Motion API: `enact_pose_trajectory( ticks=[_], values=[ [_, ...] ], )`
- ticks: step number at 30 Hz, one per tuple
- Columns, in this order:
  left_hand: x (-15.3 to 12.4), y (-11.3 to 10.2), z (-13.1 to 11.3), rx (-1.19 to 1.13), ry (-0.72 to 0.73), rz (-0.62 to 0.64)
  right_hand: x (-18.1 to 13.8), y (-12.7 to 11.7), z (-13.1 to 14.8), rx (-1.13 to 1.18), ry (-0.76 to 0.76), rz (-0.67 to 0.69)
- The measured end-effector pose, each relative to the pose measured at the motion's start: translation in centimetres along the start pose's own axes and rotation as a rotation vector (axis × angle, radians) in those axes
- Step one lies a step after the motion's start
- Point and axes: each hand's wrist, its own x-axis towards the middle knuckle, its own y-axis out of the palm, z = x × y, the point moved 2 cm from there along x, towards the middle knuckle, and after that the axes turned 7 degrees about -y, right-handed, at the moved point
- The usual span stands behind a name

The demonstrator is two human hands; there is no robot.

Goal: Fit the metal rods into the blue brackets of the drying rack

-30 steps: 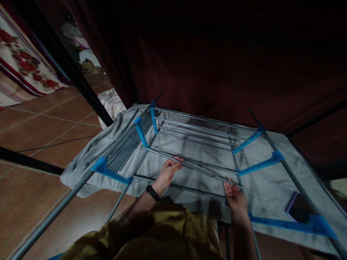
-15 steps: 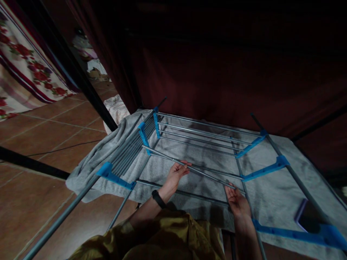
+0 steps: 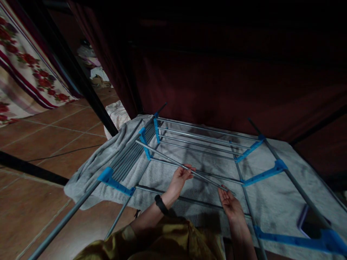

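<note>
A grey metal rod (image 3: 168,159) slants from upper left to lower right above a drying rack (image 3: 206,139) with grey bars and blue plastic joints. My left hand (image 3: 181,177) is closed around the rod near its middle. My right hand (image 3: 229,203) lies palm up under the rod's right end, fingers spread, the tip resting on them. The rack lies on a grey towel (image 3: 273,195) spread on the floor. A black band (image 3: 161,203) sits on my left wrist.
A dark phone (image 3: 311,222) lies on the towel at the right, by a blue rack bar (image 3: 292,241). A dark red curtain (image 3: 217,79) hangs behind. Brown floor tiles (image 3: 40,144), a black pole (image 3: 73,72) and floral cloth (image 3: 24,68) fill the left.
The rod's left end has lifted off the blue joint and moved left and up. My left hand went from open under the rod to closed on it. The view shifted slightly.
</note>
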Motion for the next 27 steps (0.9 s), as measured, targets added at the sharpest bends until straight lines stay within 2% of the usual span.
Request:
enact_pose_trajectory(
  ticks=[6, 22, 27],
  values=[
    [0.1, 0.2, 0.0, 0.001, 0.002, 0.016, -0.5, 0.4, -0.2, 0.033, 0.033, -0.038],
    [0.4, 0.1, -1.9, 0.08, 0.081, -0.023, -1.0, 1.1, -0.3, 0.046, -0.166, -0.069],
    [0.6, -0.1, -2.4, 0.095, 0.114, -0.032, -1.4, 1.1, -0.4, 0.02, -0.174, -0.03]
  ],
)
